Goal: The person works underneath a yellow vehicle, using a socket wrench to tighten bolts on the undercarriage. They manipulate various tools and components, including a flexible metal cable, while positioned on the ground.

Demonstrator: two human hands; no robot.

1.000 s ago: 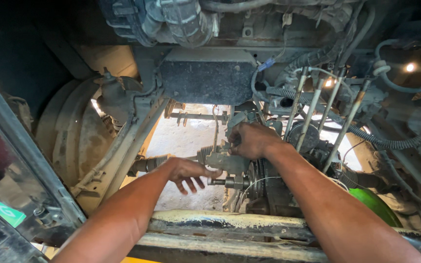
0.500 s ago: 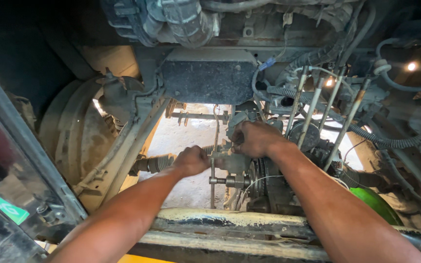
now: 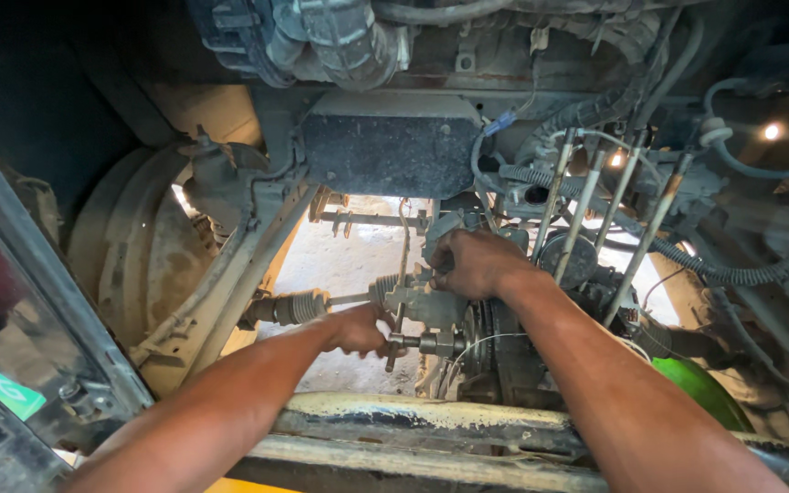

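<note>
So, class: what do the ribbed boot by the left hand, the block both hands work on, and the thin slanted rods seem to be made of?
The ribbed dusty boot looks like rubber: flexible pleats, matt surface. The grey block-shaped housing, between the left hand and right hand, seems to be cast metal: dull, grimy, angular. The thin slanted rods look like bare steel, pale and slightly shiny.

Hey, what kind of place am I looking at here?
Most likely a vehicle's engine bay or underside, opened for repair work. A corrugated hose and metal rods crowd the space, a ribbed rubber boot sits on a shaft, and both hands, left and right, grip a grimy metal assembly.
</note>
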